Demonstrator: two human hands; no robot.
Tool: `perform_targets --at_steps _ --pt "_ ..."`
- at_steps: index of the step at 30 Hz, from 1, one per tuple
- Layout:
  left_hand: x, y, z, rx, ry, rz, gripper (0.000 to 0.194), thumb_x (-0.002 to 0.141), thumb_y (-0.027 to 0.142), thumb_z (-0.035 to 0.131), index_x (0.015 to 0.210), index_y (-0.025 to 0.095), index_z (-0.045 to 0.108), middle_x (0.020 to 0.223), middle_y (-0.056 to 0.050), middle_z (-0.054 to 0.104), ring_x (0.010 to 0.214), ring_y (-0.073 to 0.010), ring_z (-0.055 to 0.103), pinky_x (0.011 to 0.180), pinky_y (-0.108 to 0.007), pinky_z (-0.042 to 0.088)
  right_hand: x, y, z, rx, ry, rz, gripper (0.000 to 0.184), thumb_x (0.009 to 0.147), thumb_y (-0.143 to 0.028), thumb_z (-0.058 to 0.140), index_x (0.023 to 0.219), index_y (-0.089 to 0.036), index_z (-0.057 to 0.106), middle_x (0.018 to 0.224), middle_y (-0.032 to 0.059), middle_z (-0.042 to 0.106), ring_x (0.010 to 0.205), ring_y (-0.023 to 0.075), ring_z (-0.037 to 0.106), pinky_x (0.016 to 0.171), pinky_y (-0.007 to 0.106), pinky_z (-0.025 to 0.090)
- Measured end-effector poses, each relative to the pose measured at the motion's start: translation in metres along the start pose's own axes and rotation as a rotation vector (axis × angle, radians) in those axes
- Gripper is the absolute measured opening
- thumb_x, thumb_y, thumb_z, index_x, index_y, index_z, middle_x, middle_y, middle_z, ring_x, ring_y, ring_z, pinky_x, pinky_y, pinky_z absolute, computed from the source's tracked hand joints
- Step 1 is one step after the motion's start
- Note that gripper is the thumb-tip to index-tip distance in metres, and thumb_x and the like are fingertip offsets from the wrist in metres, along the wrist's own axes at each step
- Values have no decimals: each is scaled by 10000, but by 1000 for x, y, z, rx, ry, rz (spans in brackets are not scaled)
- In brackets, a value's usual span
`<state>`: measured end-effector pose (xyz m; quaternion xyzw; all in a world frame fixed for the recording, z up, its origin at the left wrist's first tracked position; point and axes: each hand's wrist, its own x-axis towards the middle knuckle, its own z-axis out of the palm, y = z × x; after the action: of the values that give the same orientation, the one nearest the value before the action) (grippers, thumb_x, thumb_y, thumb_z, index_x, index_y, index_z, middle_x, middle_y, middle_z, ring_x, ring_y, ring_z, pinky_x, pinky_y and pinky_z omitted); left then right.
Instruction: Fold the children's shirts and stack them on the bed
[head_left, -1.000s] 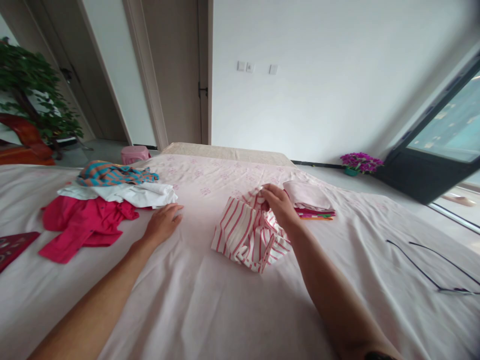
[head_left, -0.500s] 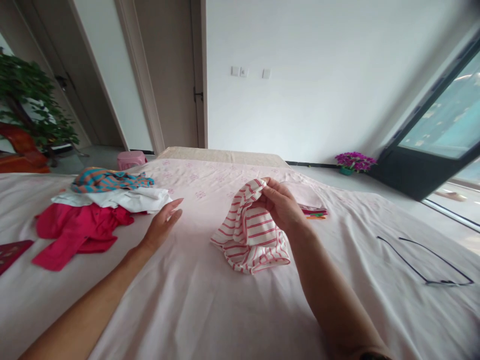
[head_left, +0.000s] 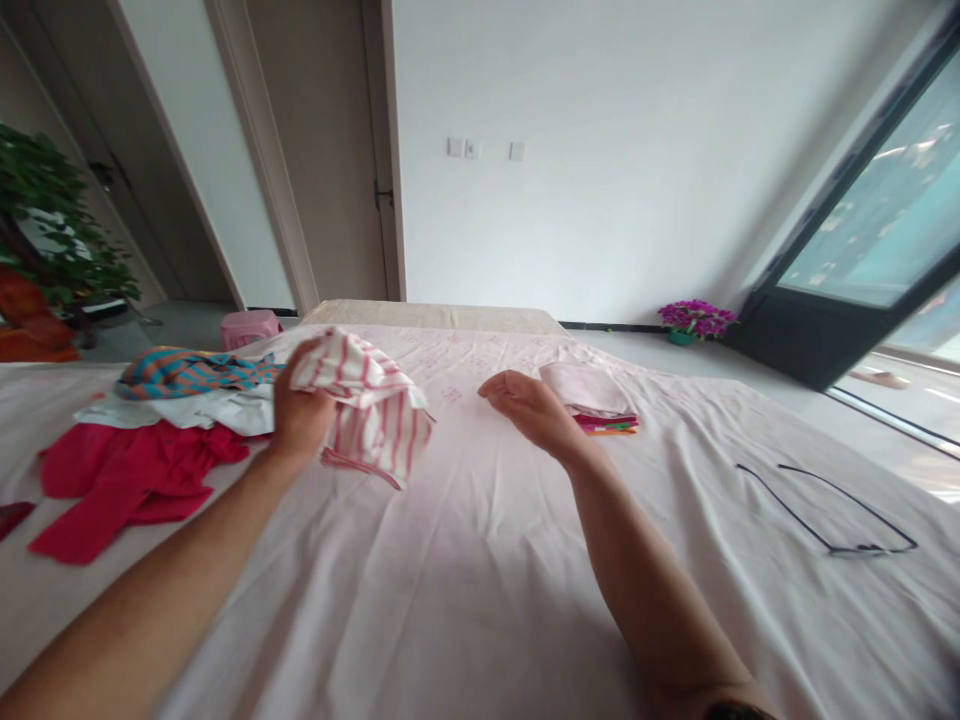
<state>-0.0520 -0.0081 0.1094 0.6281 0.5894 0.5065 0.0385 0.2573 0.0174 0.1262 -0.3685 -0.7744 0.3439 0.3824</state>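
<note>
My left hand [head_left: 300, 410] grips a white shirt with red stripes [head_left: 375, 400], bunched and raised above the bed, near the loose clothes on the left. Those clothes are a blue-and-orange striped garment [head_left: 191, 373], a white one [head_left: 176, 410] and a crimson one [head_left: 139, 475], heaped on each other. My right hand [head_left: 529, 405] hovers over the sheet with nothing in it, its fingers loosely stretched out and close together. Just right of it lies a stack of folded clothes, a pale pink piece [head_left: 589, 388] on top and brighter edges below.
A pale pink bedsheet [head_left: 465, 580] covers the bed. Eyeglasses [head_left: 870, 548] with dark temples lie at the right. Beyond the bed are a pink stool [head_left: 251, 328], a purple flower pot [head_left: 694, 320], a leafy plant [head_left: 60, 220] and a closed door [head_left: 322, 150].
The striped shirt has passed from my right hand to my left and moved leftward, off the sheet. My right hand has let go. The view has turned slightly right.
</note>
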Motion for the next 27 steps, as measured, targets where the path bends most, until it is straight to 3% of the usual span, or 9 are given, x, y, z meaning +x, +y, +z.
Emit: perform_targets --at_steps 2,5,8,10,13,15,19,24,27 --pt "27 -13 -35 123 355 81 471 942 402 393 1293 104 490 1268 -105 589 1217 -210 537 1045 -436 413 4 21 -28 -320 57 71 234 879 -257 533 1074 -189 641 1114 90 675 1040 216 604 928 350 441" --pt "44 -53 -72 445 410 289 399 951 361 417 1240 133 570 1290 -49 600 1245 -174 515 1078 -406 367 3 53 -62 -786 121 273 381 834 -224 557 1209 -204 620 1287 123 599 1239 304 472 1002 419 381" --pt "33 -120 -80 794 153 123 457 908 364 465 1334 207 519 1410 -46 536 1356 -255 406 1120 -557 230 -3 83 -81 -973 93 425 551 816 -253 568 1364 -229 516 1420 127 493 1317 344 373 1003 470 372" --pt "18 -168 -74 899 -241 -67 568 824 487 572 1319 211 533 1406 -103 552 1327 -322 436 1070 -620 269 -7 100 -85 -1008 63 461 624 820 -294 570 1428 -246 440 1473 125 431 1328 350 354 1010 494 361" --pt "-3 -212 -59 953 -320 -111 671 770 546 616 1349 220 516 1525 -152 404 1406 -354 330 1096 -590 250 -10 118 -81 -1044 140 497 630 864 -348 525 1469 -260 374 1503 119 390 1319 354 360 1031 518 329" --pt "-11 -214 -49 954 -240 -78 653 783 520 604 1347 201 519 1511 -184 409 1407 -380 317 1095 -619 228 -9 125 -77 -1061 229 496 579 901 -365 476 1464 -267 381 1495 110 409 1313 347 372 1036 513 317" --pt "-28 -175 -21 855 -108 75 487 851 393 513 1288 183 564 1451 -195 470 1394 -378 334 1101 -620 245 -7 125 -75 -1037 352 505 429 961 -347 365 1338 -223 528 1285 142 598 1183 314 516 955 444 375" --pt "-57 -138 14 622 -172 257 395 892 307 421 1227 215 611 1348 -105 588 1382 -272 391 1167 -485 261 -2 105 -84 -834 562 536 442 953 -482 351 1103 -176 633 1004 150 686 949 304 615 806 399 434" --pt "-62 -140 23 519 -229 250 384 876 298 428 1190 214 632 1293 -91 630 1326 -250 468 1148 -438 320 8 88 -76 -413 659 381 497 906 -603 388 985 -175 627 854 98 685 857 268 620 722 343 468"
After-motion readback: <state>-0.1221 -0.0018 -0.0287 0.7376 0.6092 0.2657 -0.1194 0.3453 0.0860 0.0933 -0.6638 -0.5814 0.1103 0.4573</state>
